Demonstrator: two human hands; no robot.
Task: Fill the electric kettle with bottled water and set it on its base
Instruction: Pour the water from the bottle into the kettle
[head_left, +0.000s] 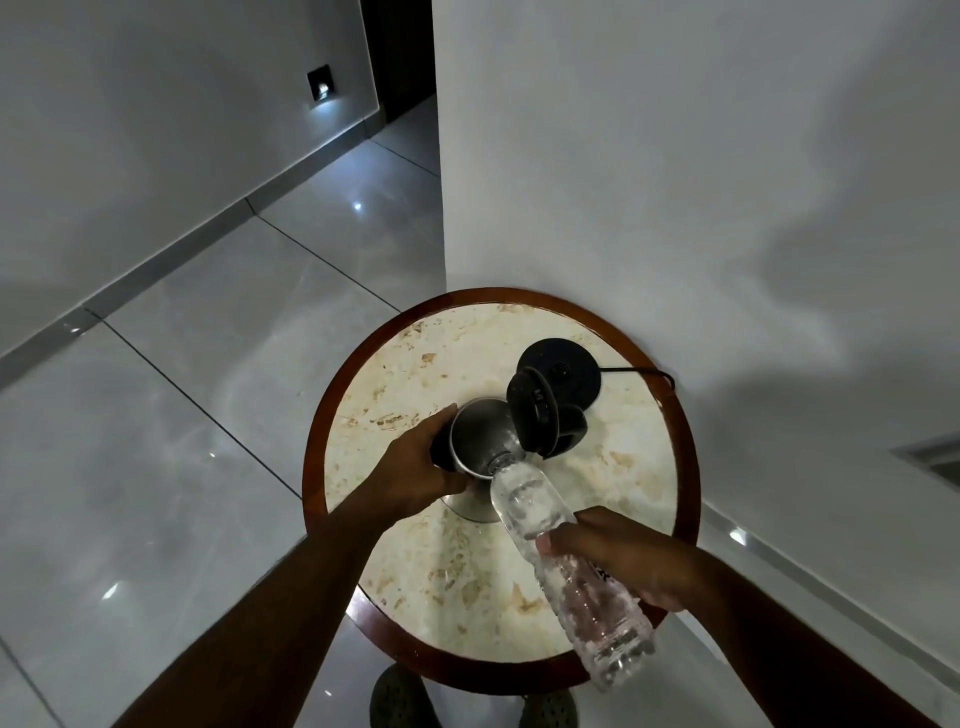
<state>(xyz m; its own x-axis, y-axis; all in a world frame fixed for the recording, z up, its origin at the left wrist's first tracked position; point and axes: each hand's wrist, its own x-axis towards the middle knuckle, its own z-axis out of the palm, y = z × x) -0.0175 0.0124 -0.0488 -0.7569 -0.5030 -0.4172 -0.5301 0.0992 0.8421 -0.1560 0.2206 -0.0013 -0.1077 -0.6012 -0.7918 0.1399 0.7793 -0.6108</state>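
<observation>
Kettle (480, 441) on round table (498, 597), lid (532, 413) flipped up, steel inside showing. Bottle (566, 566) tipped, neck in kettle mouth, bubbling water inside. Left hand (415, 467) wrapped round kettle's side. Right hand (623, 558) clasps bottle mid-body. Base (569, 376) bare just behind kettle, cord (641, 371) running off toward wall.

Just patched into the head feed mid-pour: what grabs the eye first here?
At centre, the clear plastic water bottle, tipped in the right hand, has its neck in the open steel electric kettle, which the left hand steadies. Both are over the round marble-topped table. Behind the kettle, towards the wall, sits the empty black round base.
</observation>
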